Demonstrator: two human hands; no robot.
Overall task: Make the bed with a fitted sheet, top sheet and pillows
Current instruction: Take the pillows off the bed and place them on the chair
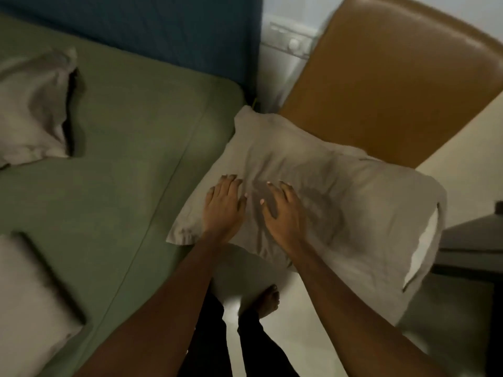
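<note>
A grey pillow [340,202] in its case hangs over the bed's right edge, partly past the mattress and above the floor. My left hand [223,205] lies flat on its near left part, fingers spread. My right hand [285,210] presses flat on the pillow's middle, beside the left. The mattress wears a green fitted sheet [130,164]. A second grey pillow [32,104] lies crumpled at the head of the bed, far left. A folded pale sheet [30,300] rests on the bed at lower left.
A dark blue headboard [163,25] stands behind the bed. A tan leather chair [394,77] sits close behind the pillow on the right. A dark side table [473,240] stands at the right edge. My bare foot [268,300] is on the pale floor.
</note>
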